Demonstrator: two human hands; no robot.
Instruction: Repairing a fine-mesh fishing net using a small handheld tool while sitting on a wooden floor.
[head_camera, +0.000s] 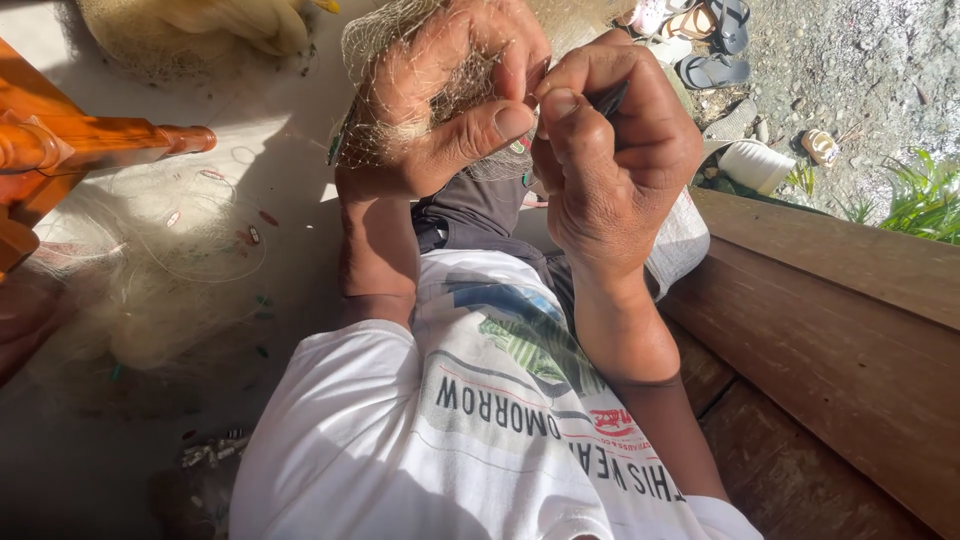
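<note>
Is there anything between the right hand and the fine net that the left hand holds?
Nothing visible: the right hand meets the left hand directly at the fine net, pinching a dark tool.

Fine translucent mesh net (420, 90), matt cotton tee (480, 440), rough wood boards (840, 330), glossy orange wood (90, 140).

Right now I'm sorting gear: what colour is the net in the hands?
Pale beige net, seen in the head view.
</note>
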